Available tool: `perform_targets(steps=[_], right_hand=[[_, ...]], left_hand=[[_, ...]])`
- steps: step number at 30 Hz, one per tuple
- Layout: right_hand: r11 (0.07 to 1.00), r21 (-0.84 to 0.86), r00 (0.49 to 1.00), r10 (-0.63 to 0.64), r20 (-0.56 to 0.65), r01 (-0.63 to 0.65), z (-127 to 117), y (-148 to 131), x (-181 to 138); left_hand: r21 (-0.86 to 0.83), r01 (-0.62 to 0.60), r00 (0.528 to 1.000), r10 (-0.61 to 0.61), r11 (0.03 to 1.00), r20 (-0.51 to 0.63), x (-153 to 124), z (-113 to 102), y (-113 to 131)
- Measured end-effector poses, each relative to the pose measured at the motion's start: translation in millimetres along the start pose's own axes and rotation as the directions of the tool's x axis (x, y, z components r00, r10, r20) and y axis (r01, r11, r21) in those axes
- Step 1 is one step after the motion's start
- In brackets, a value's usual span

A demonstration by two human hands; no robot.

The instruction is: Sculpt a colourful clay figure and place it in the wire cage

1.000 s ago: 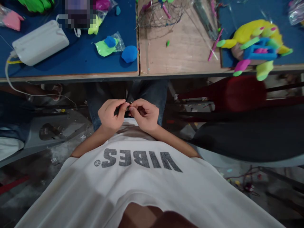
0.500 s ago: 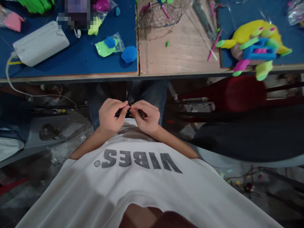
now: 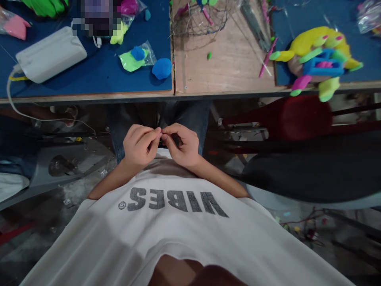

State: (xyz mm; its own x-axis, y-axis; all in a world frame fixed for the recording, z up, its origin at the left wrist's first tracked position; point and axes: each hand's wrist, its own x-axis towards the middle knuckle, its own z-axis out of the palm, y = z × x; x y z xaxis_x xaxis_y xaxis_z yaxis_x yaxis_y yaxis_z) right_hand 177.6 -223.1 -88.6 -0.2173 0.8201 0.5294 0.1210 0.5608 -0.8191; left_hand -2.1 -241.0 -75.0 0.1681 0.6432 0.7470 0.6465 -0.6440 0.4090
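Over my lap, below the table edge, both hands meet at the fingertips. My left hand point(image 3: 139, 145) is closed in a pinch, its thumb pressed to the index finger. Close against it, my right hand point(image 3: 183, 146) pinches the same way. Between the fingertips is a thin wire, seen as a small shiny curve a moment ago; now the fingers hide nearly all of it. Past the table edge, a blue clay lump point(image 3: 162, 68) lies beside a clear packet of light green clay point(image 3: 131, 61) with a blue bit on top.
A white power adapter point(image 3: 51, 55) with a cable sits on the left. A wire frame point(image 3: 205, 29) stands mid-table. A yellow clay figure point(image 3: 309, 39) with blue and pink parts is at right, near a pink stick point(image 3: 268, 57). Beside me are a red stool point(image 3: 306, 117) and a dark seat point(image 3: 315, 171).
My fingertips have drawn closer together, and the wire loop seen between them is now mostly covered. The view has shifted slightly; the table things have stayed in place.
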Motion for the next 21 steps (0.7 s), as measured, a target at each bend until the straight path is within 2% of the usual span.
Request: perform_targets(steps=[3, 5, 9, 11, 15, 18, 21], right_hand=[[0.993, -0.072, 0.996, -0.093, -0.009, 0.092, -1.1, 0.0, 2.1], [0.984, -0.122, 0.99, -0.137, -0.018, 0.133, -1.6, -0.4, 2.9], [0.968, -0.195, 0.986, -0.165, -0.017, 0.159, -2.5, 0.4, 4.2], [0.955, -0.232, 0.981, -0.193, -0.016, 0.184, -2.9, 1.9, 4.7], [0.918, -0.311, 0.966, -0.257, 0.011, 0.248, -3.7, 3.5, 5.3], [0.901, -0.331, 0.959, -0.28, 0.045, 0.279, -4.4, 1.9, 5.6], [0.892, -0.342, 0.955, -0.29, 0.064, 0.294, -4.8, 0.1, 6.0]], left_hand=[[0.064, -0.06, 0.998, 0.058, 0.996, 0.023, -0.8, -1.2, 0.8], [0.064, -0.058, 0.998, 0.057, 0.996, 0.01, -1.0, -0.9, 1.2], [-0.063, 0.079, 0.995, -0.082, 0.995, -0.053, -0.2, 0.4, 2.5], [-0.106, 0.17, 0.983, -0.176, 0.98, -0.045, 1.1, -0.4, 3.9], [-0.187, 0.349, 0.937, -0.338, 0.918, 0.09, 4.1, -4.1, 4.1], [-0.332, 0.473, 0.881, -0.431, 0.816, 0.195, 4.1, -4.7, 0.0], [-0.437, 0.55, 0.835, -0.475, 0.712, 0.276, 3.3, -3.2, -4.4]])
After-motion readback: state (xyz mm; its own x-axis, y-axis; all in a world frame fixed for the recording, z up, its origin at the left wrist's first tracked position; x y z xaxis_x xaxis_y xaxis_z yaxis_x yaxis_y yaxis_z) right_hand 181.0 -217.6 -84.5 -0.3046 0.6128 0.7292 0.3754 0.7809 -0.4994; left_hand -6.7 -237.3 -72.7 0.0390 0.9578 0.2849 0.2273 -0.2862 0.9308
